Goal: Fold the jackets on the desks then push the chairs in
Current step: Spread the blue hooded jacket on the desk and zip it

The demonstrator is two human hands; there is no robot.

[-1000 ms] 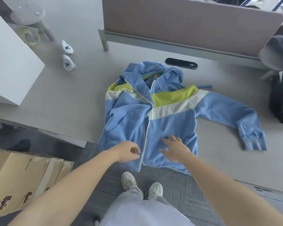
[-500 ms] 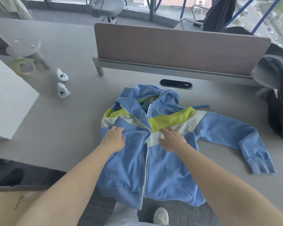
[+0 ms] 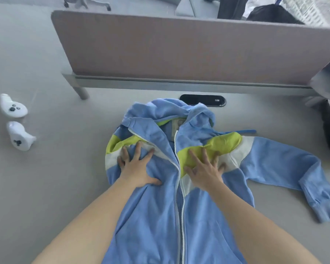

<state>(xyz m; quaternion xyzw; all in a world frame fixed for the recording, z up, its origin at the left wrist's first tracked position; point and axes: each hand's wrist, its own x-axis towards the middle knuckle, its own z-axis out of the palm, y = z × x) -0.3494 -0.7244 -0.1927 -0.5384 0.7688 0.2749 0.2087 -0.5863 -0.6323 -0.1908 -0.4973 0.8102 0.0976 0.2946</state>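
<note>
Both hands lie flat, fingers spread, grasping nothing: left hand (image 3: 136,169) and right hand (image 3: 205,171) press the chest of the blue zip-up hooded fleece jacket (image 3: 160,216) on the grey tabletop (image 3: 55,178), near its front edge.

The jacket (image 3: 196,212) at the frame's centre is soft, matt fleece-like cloth with a white zip. The desk (image 3: 61,168) is smooth and matt. The divider panel (image 3: 179,46) across the top looks like felt-covered fabric. At the left, two controllers (image 3: 15,124) are glossy white plastic.
</note>
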